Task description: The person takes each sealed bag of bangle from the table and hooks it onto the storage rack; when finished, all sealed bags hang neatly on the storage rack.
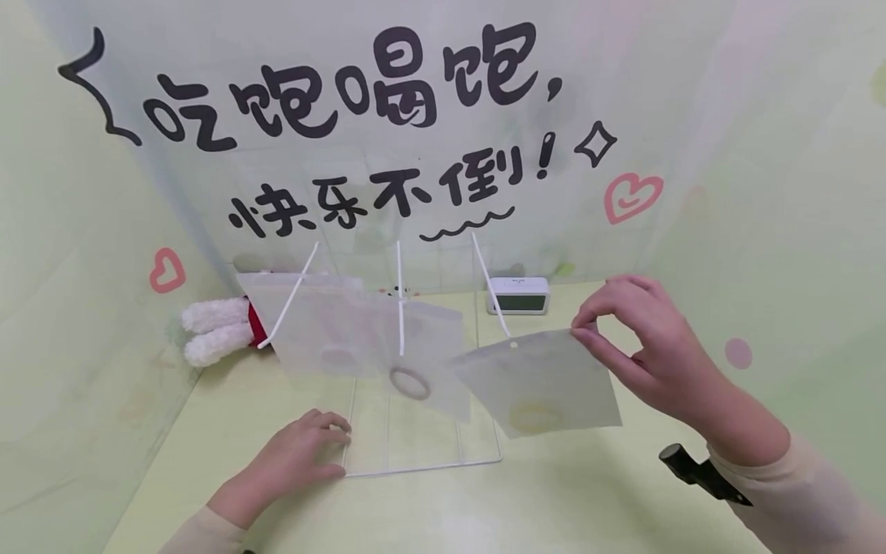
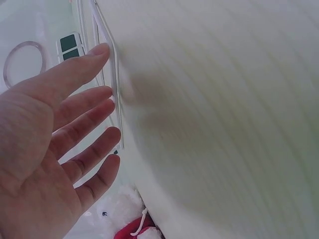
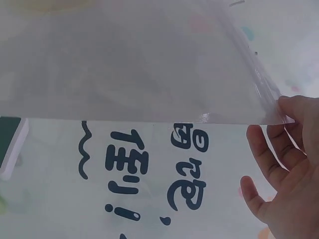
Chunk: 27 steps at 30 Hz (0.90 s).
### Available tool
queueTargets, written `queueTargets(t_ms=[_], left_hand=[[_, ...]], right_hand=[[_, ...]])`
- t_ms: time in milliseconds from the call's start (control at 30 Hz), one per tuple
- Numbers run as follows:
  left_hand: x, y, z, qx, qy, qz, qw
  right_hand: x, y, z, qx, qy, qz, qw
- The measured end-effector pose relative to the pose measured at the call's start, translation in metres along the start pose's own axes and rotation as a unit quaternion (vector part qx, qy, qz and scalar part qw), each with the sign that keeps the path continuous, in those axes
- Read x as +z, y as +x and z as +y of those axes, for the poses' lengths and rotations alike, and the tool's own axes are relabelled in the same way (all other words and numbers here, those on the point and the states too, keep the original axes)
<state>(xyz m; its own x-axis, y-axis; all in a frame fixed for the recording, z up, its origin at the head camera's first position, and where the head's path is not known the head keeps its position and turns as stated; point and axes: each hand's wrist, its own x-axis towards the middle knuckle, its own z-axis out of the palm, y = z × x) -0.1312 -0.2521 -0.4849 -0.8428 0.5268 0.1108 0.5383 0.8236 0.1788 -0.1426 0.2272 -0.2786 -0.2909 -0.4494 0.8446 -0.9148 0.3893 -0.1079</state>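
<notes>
My right hand (image 1: 647,346) pinches the upper right corner of a translucent plastic bag (image 1: 567,377), which has a yellow ring (image 1: 534,418) inside. The bag's small hole lies at the tip of the right prong of a white wire rack (image 1: 422,467); whether the prong passes through cannot be told. Similar bags hang at the left prong (image 1: 294,296) and the middle prong (image 1: 401,308); the middle one contains a brownish ring (image 1: 410,383). With fingers spread, my left hand (image 1: 294,454) touches the left side of the rack's base. In the right wrist view, thumb and fingers meet at the bag's corner (image 3: 264,107).
Behind the rack stands a white digital clock (image 1: 519,297). A white plush toy (image 1: 218,327) in red lies at the back left. Printed curtains with black writing (image 1: 388,115) enclose the pale table (image 1: 554,500) at the back and sides.
</notes>
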Motion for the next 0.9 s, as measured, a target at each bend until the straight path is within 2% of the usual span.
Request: queueTargets(t_ms=[300, 633, 900], left_hand=[[-0.001, 0.001, 0.001, -0.003, -0.006, -0.003, 1.0000], [0.001, 0.001, 0.000, -0.003, -0.001, -0.001, 1.0000], [-0.001, 0.001, 0.001, 0.000, -0.003, -0.001, 1.0000]], right_hand=[[0.003, 0.009, 0.000, -0.002, 0.005, 0.023, 0.9997], [0.006, 0.008, 0.015, 0.032, -0.003, -0.009, 0.9995], [0.015, 0.006, 0.032, 0.045, -0.008, 0.005, 0.9989]])
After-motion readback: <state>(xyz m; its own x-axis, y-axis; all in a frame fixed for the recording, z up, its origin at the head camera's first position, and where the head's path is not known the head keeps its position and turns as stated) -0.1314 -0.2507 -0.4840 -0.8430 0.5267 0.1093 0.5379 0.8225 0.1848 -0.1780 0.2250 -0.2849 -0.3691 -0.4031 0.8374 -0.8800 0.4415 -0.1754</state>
